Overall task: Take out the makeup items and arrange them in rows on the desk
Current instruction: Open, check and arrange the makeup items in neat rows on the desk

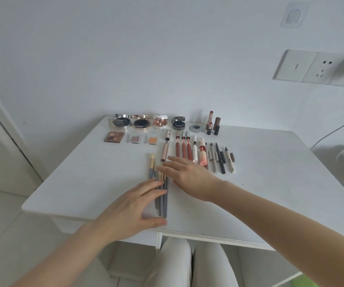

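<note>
Both hands flat, fingers straight: left hand [133, 206] and right hand [189, 176] squeeze the grey brushes [163, 195] together at lower centre of the desk [270, 183], likely squaring a row.

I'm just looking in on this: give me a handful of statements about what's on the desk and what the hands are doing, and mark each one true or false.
1. The left hand lies on a bunch of grey-handled brushes. True.
2. The right hand is clenched round a lipstick. False: its fingers are stretched out flat above the desk and hold nothing.
3. The eyeshadow palette is open at the left end of the items. True.
4. The round compacts sit at the near edge of the desk. False: they are in the far row, by the wall.
5. The lipsticks at the far right stand upright. True.
6. The brushes are spread all over the desk. False: they lie close together, side by side.
</note>
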